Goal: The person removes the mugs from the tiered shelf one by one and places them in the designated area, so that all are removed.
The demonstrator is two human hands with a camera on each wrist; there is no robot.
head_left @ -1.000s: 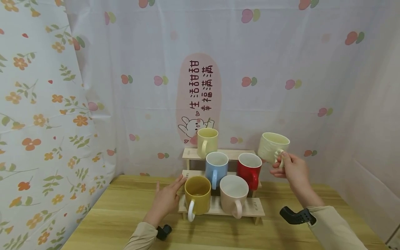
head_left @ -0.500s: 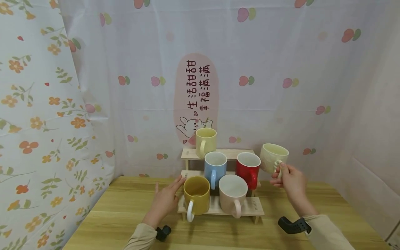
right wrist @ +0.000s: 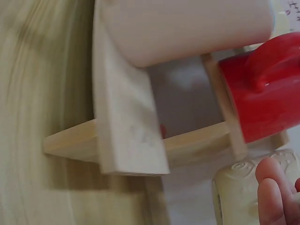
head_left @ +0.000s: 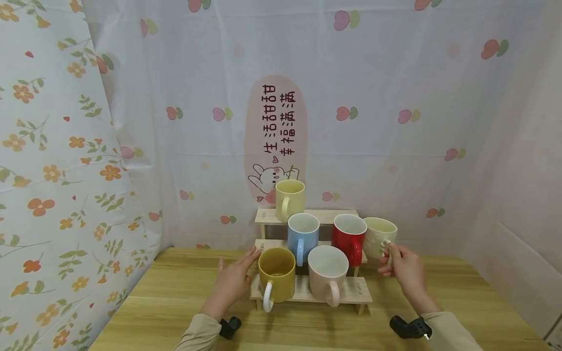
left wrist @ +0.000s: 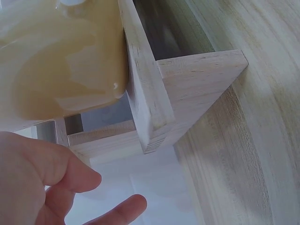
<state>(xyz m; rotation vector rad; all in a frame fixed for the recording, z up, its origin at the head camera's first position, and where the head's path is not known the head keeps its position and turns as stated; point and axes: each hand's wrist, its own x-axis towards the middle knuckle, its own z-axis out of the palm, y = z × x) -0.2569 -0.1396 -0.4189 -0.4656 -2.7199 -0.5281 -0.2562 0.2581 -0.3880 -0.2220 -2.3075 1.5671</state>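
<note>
My right hand (head_left: 406, 273) pinches the handle of a pale cream-green mug (head_left: 375, 239) with a raised pattern, right of the rack and beside the red mug (head_left: 349, 237). In the right wrist view, this embossed mug (right wrist: 234, 192) is partly cut off; whether its base touches anything cannot be told. My left hand (head_left: 232, 282) reaches to the left end of the rack's middle tier (head_left: 268, 243), fingers mostly extended, beside the mustard mug (head_left: 277, 280). In the left wrist view, thumb and finger (left wrist: 122, 211) are apart, with nothing between them.
The three-tier wooden rack (head_left: 360, 291) also bears a yellow mug (head_left: 296, 200) on top, a blue mug (head_left: 309, 239) in the middle and a pale pink mug (head_left: 325, 275) at the front. A patterned curtain (head_left: 373, 73) hangs behind the wooden table (head_left: 175, 302).
My right hand has lowered the embossed mug from above the rack's top tier to beside the red mug, a little leftward at the end. The left hand stays at the rack.
</note>
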